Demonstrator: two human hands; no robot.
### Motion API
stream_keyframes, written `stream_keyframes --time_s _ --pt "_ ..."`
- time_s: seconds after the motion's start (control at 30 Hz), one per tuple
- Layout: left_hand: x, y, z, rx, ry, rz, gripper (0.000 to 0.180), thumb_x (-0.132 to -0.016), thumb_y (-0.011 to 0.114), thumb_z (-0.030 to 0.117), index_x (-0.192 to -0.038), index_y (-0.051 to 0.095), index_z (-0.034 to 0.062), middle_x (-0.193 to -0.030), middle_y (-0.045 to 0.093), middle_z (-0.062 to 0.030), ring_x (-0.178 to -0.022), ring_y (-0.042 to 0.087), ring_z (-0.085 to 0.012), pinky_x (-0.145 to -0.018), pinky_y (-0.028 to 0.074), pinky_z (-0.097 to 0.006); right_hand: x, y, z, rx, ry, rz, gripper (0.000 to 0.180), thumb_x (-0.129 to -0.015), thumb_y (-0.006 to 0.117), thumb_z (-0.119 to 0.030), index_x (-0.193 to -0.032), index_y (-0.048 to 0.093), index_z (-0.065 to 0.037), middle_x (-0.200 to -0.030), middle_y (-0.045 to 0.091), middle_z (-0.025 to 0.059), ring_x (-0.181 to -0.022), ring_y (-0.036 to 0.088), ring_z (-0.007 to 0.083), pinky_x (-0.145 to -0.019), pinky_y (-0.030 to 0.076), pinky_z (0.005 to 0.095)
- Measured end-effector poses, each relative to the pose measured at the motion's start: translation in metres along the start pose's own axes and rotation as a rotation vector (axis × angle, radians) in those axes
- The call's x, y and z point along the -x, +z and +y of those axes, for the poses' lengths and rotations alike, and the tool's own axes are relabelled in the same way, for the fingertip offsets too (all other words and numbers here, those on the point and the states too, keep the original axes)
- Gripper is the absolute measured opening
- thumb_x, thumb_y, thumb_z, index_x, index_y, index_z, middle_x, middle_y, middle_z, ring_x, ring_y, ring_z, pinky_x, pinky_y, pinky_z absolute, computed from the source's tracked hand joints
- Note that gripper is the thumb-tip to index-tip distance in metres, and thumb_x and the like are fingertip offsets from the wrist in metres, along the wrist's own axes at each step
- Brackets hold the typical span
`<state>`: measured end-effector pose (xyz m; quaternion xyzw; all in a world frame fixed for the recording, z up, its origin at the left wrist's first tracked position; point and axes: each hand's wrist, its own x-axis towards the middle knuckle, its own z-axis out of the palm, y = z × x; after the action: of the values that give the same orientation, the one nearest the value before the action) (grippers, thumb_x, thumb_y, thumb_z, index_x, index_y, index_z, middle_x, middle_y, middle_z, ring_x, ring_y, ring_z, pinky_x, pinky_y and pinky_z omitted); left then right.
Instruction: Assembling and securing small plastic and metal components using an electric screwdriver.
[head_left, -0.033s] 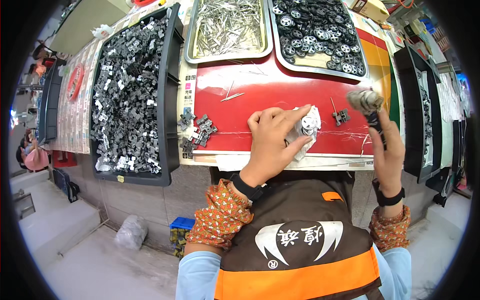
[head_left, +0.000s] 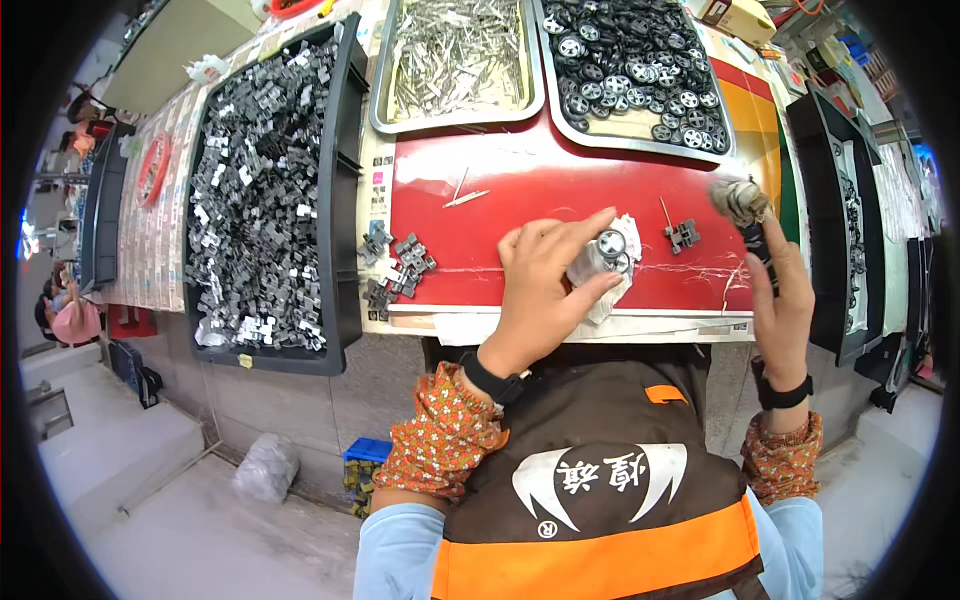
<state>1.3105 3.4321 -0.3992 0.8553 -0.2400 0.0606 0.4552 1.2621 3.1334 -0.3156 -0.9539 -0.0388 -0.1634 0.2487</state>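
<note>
My left grip curled thumb and forefinger around a short silvery-grey cylinder, a small black-rimmed, silver-spoked wheel at its top, over crumpled white material on the red-topped desk. My right grip held a black-handled tool with a bulky, pale wrapped head upright. Left stood a black plastic bin of dark-grey clips.

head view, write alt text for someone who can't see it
A person's left hand curves around a small wheel over a red surface; the right hand holds up a hammer-like tool, with two metal trays of small parts beyond.
</note>
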Motion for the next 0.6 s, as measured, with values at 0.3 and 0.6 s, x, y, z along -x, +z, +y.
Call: stream_keyframes --time_s 0.3,0.6 --pt "0.003 -0.038 0.027 1.455 -0.491 -0.142 0.081 -0.109 0.070 0.038 -0.168 0.036 -0.0043 -0.151 0.065 -0.0181 -0.133 0.065 -0.0201 -0.110 0.051 -0.035 0.033 -0.006 0.074 0.368 0.171 -0.006 0.066 -0.102 0.069 -0.002 -0.162 0.057 -0.026 -0.098 0.053 0.0114 -0.084 0.060 0.0304 -0.080 0.053 0.0429" --pt "0.013 -0.038 0.033 1.476 -0.564 -0.245 0.088 -0.106 0.075 0.037 -0.173 0.029 0.0032 -0.155 0.062 -0.0186 -0.135 0.063 -0.0203 -0.113 0.048 -0.035 0.035 0.000 0.059 0.433 0.001 0.029 0.053 -0.097 0.072 -0.001 -0.149 0.065 -0.009 -0.112 0.062 0.0146 -0.102 0.062 0.0343 -0.091 0.052 0.0451"
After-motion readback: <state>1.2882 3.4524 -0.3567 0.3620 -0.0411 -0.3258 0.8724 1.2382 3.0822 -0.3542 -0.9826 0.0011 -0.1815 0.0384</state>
